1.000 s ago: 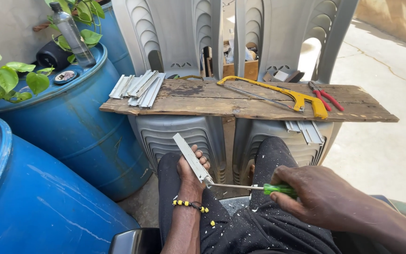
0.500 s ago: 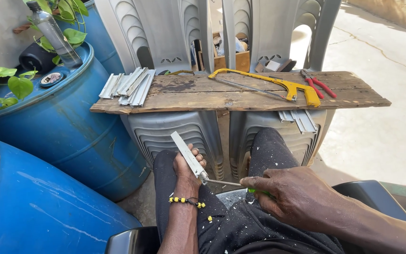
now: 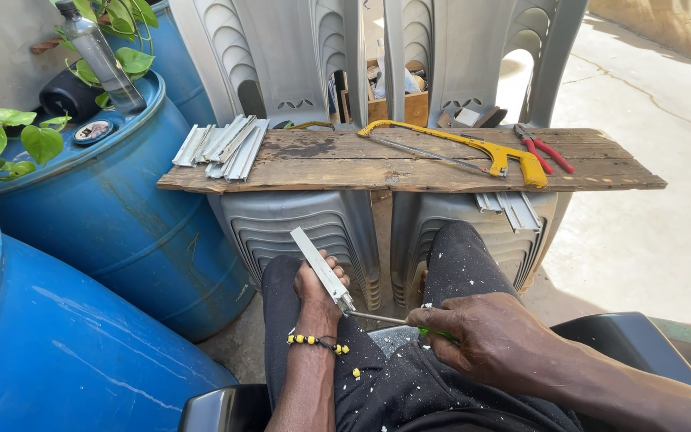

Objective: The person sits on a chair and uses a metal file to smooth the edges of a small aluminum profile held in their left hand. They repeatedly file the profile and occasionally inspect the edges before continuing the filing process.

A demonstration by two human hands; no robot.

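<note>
Fingers of the left hand (image 3: 319, 290) are curled shut around a short grey metal strip (image 3: 322, 270), which lies across the palm and juts up and away from the person, toward the wooden plank (image 3: 409, 164). Fingers of the right hand (image 3: 480, 334) are closed on the green handle of a screwdriver (image 3: 385, 320); only a sliver of green shows past the knuckles. The thin shaft runs from that hand across to the near end of the strip, where its tip meets the metal just below the left thumb. A bead bracelet (image 3: 317, 342) of yellow and black circles the left wrist. Both hands sit over the person's lap in dark trousers flecked with white chips, on the near side of the plank.

The plank rests across two stacks of grey plastic chairs (image 3: 301, 228). On the plank's left end lies a pile of similar metal strips (image 3: 221, 146), partly overhanging the edge. On its right half lies a yellow hacksaw (image 3: 457, 146), and just right of that, red-handled pliers (image 3: 544, 149). A few more strips (image 3: 509, 208) poke out beneath the plank's right part. Left of the plank stand blue drums (image 3: 113, 208); a clear bottle (image 3: 99, 56) and green leaves (image 3: 9, 136) sit on the farther drum's lid.
</note>
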